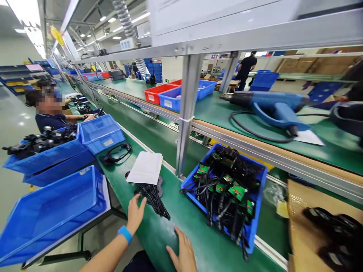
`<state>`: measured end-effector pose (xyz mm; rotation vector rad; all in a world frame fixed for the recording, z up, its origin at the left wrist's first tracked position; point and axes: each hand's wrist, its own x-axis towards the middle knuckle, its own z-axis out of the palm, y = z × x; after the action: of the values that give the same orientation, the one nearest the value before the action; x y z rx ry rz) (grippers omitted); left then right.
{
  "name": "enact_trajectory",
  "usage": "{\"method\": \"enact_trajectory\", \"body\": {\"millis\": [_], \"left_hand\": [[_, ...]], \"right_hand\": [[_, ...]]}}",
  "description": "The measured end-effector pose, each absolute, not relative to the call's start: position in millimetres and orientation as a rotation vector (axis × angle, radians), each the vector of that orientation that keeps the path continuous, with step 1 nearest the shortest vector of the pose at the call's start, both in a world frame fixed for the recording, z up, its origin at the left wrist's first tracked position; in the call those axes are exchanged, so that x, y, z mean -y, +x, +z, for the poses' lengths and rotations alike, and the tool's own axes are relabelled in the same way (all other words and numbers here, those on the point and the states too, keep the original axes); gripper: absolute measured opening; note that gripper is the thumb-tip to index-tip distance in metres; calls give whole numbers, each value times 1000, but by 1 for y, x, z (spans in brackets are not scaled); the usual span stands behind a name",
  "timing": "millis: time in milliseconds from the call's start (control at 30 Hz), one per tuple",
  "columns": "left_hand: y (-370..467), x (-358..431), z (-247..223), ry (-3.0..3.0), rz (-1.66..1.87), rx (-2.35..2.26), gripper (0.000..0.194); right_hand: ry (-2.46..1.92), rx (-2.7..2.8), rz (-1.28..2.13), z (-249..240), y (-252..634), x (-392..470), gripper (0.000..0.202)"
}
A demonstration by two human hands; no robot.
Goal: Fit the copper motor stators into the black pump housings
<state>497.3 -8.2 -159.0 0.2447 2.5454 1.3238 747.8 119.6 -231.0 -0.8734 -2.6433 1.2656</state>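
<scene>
My left hand (135, 213), with a blue band on its wrist, reaches to the near end of a bundle of black cables (154, 200) on the green bench. Its thumb and fingers are apart, and its fingertips are at the bundle's left edge; whether they touch it I cannot tell. White paper sheets (146, 166) lie across the far part of the cables, with grey round pieces (160, 186) showing beside them. My right hand (183, 251) hovers low over the bench (159, 234), fingers spread, holding nothing.
On the right stands a blue bin (259, 211) of green circuit boards with black cables. A blue heat gun (272, 104) lies on the shelf above. Left are a blue tray (56, 211) and a bin of black parts (42, 151). A co-worker (51, 109) sits further along.
</scene>
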Motion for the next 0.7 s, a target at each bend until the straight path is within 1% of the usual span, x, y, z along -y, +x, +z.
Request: {"method": "enact_trajectory", "body": {"millis": [100, 167, 233, 300, 433, 600, 700], "left_hand": [[412, 10, -162, -163, 1408, -2412, 60], [375, 5, -162, -309, 1456, -2251, 54], [353, -3, -162, -420, 1499, -2106, 50], [342, -12, -161, -511, 1531, -2001, 45], [336, -16, -162, -577, 1582, -1890, 34], [325, 5, -160, -577, 1637, -1826, 27], [293, 8, -149, -569, 1781, -1723, 30]], "right_hand": [[-946, 2693, 1115, -208, 665, -111, 82], [-992, 2747, 1022, -202, 619, -105, 95], [-1055, 2799, 928, -203, 587, -102, 102], [-1098, 2821, 878, -208, 569, -103, 99], [-1132, 2780, 1034, -218, 558, -113, 81], [-1176, 2762, 1170, -214, 561, -123, 74], [-1222, 2713, 1300, -202, 564, -125, 68]]}}
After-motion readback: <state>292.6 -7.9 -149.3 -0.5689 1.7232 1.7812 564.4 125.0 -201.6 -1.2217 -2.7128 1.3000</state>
